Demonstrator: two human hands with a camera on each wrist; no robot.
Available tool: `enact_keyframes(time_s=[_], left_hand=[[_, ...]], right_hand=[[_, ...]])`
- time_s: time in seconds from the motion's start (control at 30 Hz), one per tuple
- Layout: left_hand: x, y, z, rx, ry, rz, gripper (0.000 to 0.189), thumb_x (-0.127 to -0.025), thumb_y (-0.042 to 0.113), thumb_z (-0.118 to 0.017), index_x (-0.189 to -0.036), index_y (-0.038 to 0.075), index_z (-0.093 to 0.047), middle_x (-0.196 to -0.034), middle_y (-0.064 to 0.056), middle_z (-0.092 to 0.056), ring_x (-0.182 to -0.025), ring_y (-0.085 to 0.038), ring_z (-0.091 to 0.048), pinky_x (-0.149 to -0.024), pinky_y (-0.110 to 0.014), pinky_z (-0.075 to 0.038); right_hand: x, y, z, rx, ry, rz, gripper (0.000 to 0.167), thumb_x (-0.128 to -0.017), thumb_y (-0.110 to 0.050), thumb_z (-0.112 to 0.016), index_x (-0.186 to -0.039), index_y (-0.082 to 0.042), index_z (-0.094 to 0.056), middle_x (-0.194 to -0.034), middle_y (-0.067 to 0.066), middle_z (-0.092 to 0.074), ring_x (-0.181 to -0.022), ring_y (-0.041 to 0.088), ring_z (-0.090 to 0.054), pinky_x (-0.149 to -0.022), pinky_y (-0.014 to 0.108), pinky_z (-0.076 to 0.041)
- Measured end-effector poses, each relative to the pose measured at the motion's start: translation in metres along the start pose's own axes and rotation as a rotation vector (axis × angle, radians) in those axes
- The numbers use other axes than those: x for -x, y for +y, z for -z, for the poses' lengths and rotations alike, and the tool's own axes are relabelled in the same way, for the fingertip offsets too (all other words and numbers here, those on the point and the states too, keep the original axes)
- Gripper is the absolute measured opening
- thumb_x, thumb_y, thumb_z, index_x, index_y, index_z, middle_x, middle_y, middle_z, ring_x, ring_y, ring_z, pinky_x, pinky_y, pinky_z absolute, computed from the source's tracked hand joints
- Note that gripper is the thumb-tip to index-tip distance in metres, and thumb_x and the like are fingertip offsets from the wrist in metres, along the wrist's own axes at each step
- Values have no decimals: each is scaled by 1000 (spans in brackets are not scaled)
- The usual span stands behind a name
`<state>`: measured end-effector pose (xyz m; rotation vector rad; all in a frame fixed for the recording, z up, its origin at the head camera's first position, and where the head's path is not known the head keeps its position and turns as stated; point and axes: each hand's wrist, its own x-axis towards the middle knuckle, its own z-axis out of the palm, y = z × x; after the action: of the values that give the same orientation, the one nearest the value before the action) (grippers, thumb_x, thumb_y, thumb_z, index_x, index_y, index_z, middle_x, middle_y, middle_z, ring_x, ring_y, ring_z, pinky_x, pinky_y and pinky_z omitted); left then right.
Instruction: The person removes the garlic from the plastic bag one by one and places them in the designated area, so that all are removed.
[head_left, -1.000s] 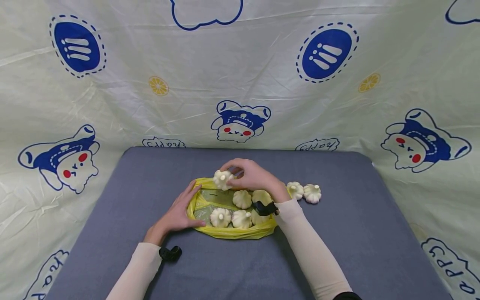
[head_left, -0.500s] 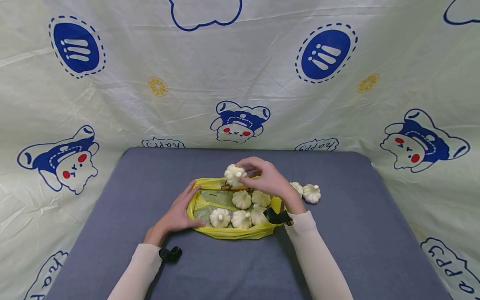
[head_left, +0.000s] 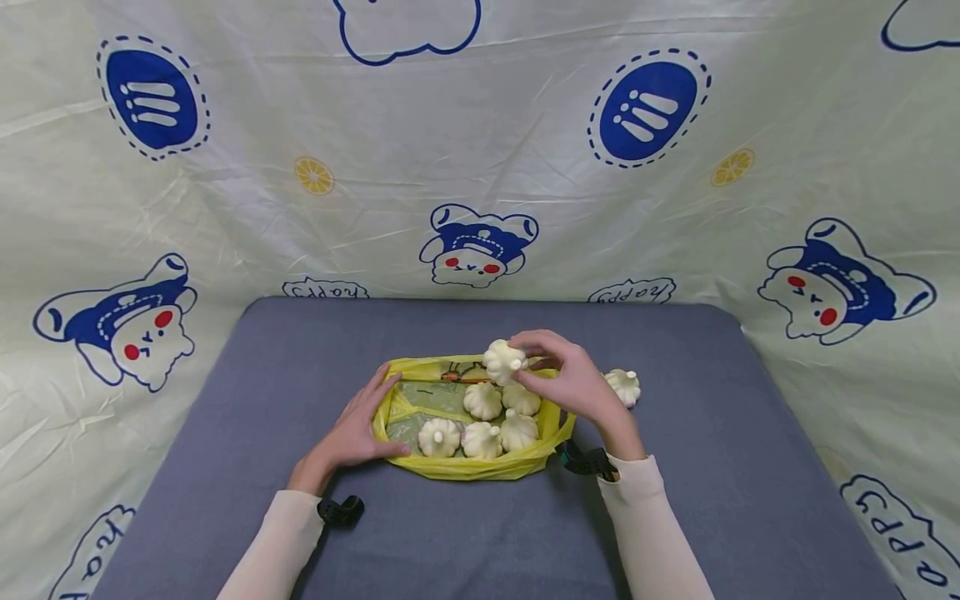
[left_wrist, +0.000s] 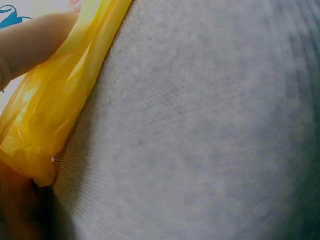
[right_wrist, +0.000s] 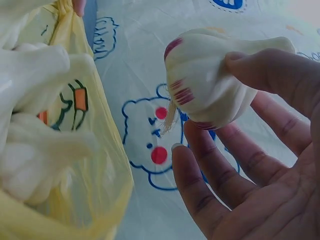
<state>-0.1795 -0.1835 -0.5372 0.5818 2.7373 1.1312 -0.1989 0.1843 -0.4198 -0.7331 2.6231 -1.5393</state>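
Note:
A yellow plastic bag (head_left: pixel 480 468) lies on the table with its mouth spread wide and several garlic bulbs (head_left: pixel 439 437) inside. My left hand (head_left: pixel 352 429) holds the bag's left end, thumb over the front rim and fingers along the far side. In the left wrist view, the thumb (left_wrist: pixel 35 42) lies against the yellow film. Over the bag's back right part, my right hand (head_left: pixel 566 375) pinches a garlic bulb (right_wrist: pixel 210 80) between thumb and fingers. That bulb is white with purple streaks and small roots. Another garlic bulb (head_left: pixel 624 386) sits right of the bag, partly behind the right hand.
A grey-blue cloth covers the table (head_left: pixel 735 467). Behind it hangs a pale curtain (head_left: pixel 525 108) printed with blue figures. Each wrist wears a black camera mount (head_left: pixel 341 511).
My right hand has carried its garlic bulb rightward, from the bag's back left to its back right. It now hides one bulb on the table. My left hand stays put.

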Motion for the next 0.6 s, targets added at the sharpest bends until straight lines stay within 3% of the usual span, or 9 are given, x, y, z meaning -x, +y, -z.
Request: enact_keyframes(time_s=[0.2, 0.43, 0.6], left_hand=[[0, 0, 0, 9, 2, -4, 116, -71, 48, -88, -165, 20, -26, -175, -6, -4, -157, -46, -12, -119, -74, -12], [1, 1, 0, 5, 2, 2, 116, -71, 48, -89, -165, 20, -27, -175, -5, -4, -157, -45, -13, -119, -74, -13], [1, 1, 0, 4, -4, 7, 117, -71, 49, -88, -165, 21, -25, -175, -5, -3, -157, -44, -13, -120, -73, -13]], right_hand=[[17, 6, 14, -52, 58, 13, 41, -93, -8, -75, -132, -15, -66, -139, 6, -62, -120, 28, -64, -98, 46, -57], [36, 22, 32, -84, 138, 57, 43, -93, 0, -73, -135, -6, -64, -138, 15, -61, -114, 6, -64, -92, 25, -57], [49, 33, 44, -86, 195, 53, 44, -92, 4, -72, -134, -2, -64, -135, 19, -61, -113, 3, -64, -90, 19, -55]])
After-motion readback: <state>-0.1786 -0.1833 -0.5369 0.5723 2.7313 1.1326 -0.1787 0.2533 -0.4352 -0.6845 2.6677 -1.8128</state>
